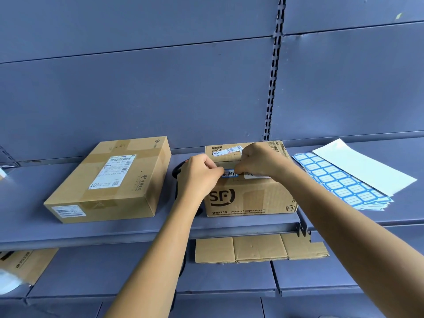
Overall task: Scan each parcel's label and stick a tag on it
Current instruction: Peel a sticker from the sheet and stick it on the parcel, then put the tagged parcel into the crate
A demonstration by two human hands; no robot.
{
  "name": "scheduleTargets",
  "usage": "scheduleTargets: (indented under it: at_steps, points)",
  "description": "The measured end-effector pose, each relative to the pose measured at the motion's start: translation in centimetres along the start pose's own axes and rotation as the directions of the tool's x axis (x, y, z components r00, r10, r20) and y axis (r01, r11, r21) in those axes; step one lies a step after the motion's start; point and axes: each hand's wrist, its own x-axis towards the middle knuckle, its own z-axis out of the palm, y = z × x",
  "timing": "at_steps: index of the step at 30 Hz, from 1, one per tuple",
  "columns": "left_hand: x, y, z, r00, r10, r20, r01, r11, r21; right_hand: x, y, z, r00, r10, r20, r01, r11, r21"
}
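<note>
Currently I am observing both hands at the small brown cardboard parcel printed SF (250,198), which is sitting on the grey-blue metal shelf (137,228). My left hand (202,173), fingers curled, is pinching the left end of the white blue-bordered tag (230,173); my right hand (259,161) is pinching its right end. The tag is lying along the parcel's upper front edge. A flat brown cardboard box (110,180) is resting apart to the left; sheets of blank blue-bordered tags (339,180) are lying to the right.

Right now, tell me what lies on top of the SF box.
A blue-edged tag pinched by the left hand and right hand, a white label beside it, a barcode sticker at the back. The hands cover the middle.
</note>
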Motion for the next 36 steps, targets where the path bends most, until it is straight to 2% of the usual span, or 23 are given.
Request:
scheduleTargets:
  at_steps: [2, 4, 6, 8, 10, 13, 15, 18, 21, 25, 29, 33, 36]
  points:
    - [-0.1, -0.2, 0.0, 1.0, -0.021, -0.017, 0.019, 0.994, -0.104, -0.2, 0.5, -0.2, 0.999, -0.013, -0.032, 0.016, 0.997, 0.079]
    - [-0.2, -0.5, -0.1, 0.998, -0.046, -0.053, 0.035, 0.978, -0.204, -0.4, 1.5, -0.3, 0.991, 0.028, -0.131, -0.002, 0.981, 0.194]
    - [-0.2, -1.1, 0.0, 0.994, -0.084, -0.073, 0.059, 0.953, -0.298, -0.5, 3.1, -0.3, 0.941, 0.109, -0.32, -0.036, 0.974, 0.226]
    - [-0.3, -1.3, 0.1, 0.989, -0.146, -0.004, 0.134, 0.914, -0.382, -0.9, 5.1, -0.3, 0.885, 0.217, -0.413, -0.095, 0.95, 0.297]
    - [-0.5, -1.2, 0.5, 0.972, -0.215, 0.097, 0.236, 0.883, -0.406, -1.5, 7.0, -0.2, 0.891, 0.303, -0.337, -0.136, 0.888, 0.438]
    - [-1.3, -0.8, 1.1, 0.948, -0.253, 0.191, 0.314, 0.835, -0.452, -2.3, 8.2, 0.6, 0.939, 0.33, -0.093, -0.202, 0.751, 0.629]
    - [-1.9, -0.8, 1.4, 0.96, -0.227, 0.162, 0.277, 0.832, -0.481, -2.9, 8.4, 1.1, 0.944, 0.319, -0.081, -0.171, 0.686, 0.708]
    - [-2.9, -1.0, 1.2, 0.989, -0.133, 0.07, 0.149, 0.806, -0.573, -4.5, 8.3, 0.9, 0.934, 0.309, -0.178, -0.029, 0.564, 0.826]
    - [-4.4, -0.7, 0.5, 0.999, -0.031, 0.037, 0.047, 0.778, -0.627, -7.3, 8.1, 0.6, 0.92, 0.302, -0.251, 0.105, 0.427, 0.898]
    - [-7.5, -0.4, 0.1, 0.993, 0.111, 0.034, -0.062, 0.754, -0.654, -12.9, 8.0, 1.5, 0.876, 0.338, -0.343, 0.204, 0.386, 0.9]
    - [-11.6, 0.1, 1.2, 0.958, 0.241, 0.156, -0.073, 0.731, -0.679, -20.4, 8.8, 2.9, 0.801, 0.452, -0.392, 0.283, 0.291, 0.914]
    - [-16.7, 1.1, 3.7, 0.886, 0.351, 0.302, -0.04, 0.709, -0.704, -29.3, 10.5, 4.4, 0.695, 0.556, -0.456, 0.29, 0.364, 0.885]
    - [-21.4, 2.2, 6.5, 0.805, 0.401, 0.438, 0.02, 0.719, -0.695, -36.5, 12.3, 5.6, 0.631, 0.636, -0.444, 0.271, 0.356, 0.894]
